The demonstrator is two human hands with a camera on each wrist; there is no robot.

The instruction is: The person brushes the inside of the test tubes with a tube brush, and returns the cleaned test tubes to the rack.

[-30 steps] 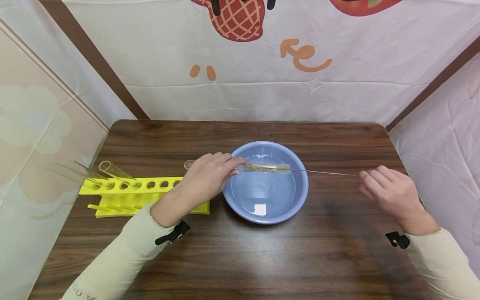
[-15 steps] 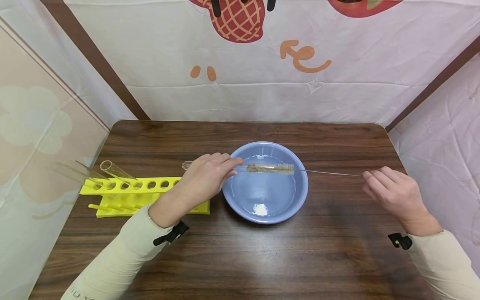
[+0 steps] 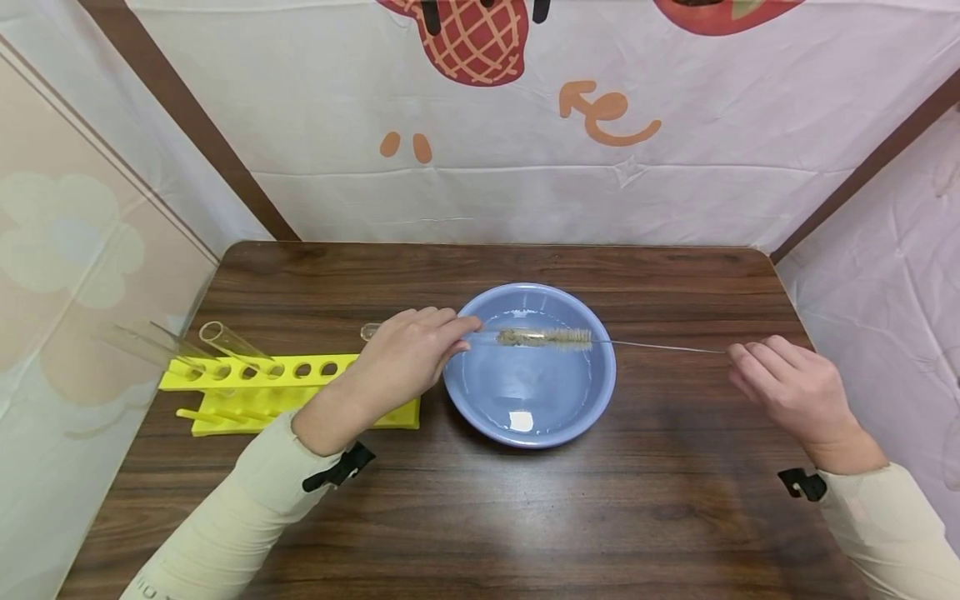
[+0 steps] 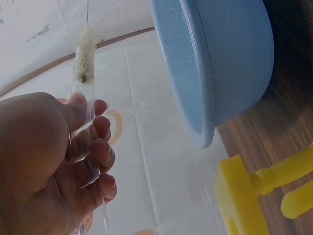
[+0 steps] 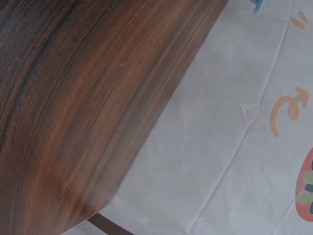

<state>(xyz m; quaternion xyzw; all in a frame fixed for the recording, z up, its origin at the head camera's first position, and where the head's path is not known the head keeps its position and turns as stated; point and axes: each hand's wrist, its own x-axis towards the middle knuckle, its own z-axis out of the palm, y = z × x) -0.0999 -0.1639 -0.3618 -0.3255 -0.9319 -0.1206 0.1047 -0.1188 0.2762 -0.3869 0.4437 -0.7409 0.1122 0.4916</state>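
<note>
Left hand [image 3: 405, 350] grips the test tube [image 4: 82, 147] over the basin [image 3: 602, 375]; right hand [image 3: 791, 387], contact partly hidden, seems to pinch the brush [image 3: 579, 339] wire [image 3: 667, 346]. Wire and tube are best aligned, avoiding prying.

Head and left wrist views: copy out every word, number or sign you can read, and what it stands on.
No word or number is readable.
Left sleeve: dark marks, cut off, unreadable.
Pale surface, left wrist view: small script, too blurred.
Back wall: a curly orange arrow, no letters.
</note>
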